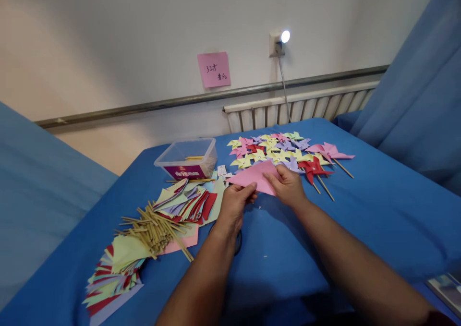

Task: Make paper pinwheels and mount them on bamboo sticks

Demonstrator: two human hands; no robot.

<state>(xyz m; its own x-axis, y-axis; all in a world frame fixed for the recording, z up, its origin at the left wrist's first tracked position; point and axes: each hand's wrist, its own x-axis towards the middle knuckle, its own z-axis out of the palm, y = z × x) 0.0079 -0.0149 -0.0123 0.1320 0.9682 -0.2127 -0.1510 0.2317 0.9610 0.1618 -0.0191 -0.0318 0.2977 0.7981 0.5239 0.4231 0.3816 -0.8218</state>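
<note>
A pink sheet of paper (257, 176), folded to a point on its left side, is held up over the table between both hands. My left hand (236, 201) pinches its lower left edge with thumb and fingers. At the right side of the paper, my right hand (288, 187) grips it, thumb lying on the front face. Behind the paper lie rows of finished paper pinwheels (273, 146) in yellow, pink, purple, green and red. A red pinwheel (312, 168) on a stick is close to my right hand. Dark scissor-like handles (238, 242) show partly behind my left forearm.
On the left are fanned coloured papers (187, 203), a heap of thin wooden sticks (154, 230) and another paper stack (115, 280). A clear plastic box (190, 155) stands at the back. Blue cloth (378, 211) covers the table; a radiator (298, 107) is behind it.
</note>
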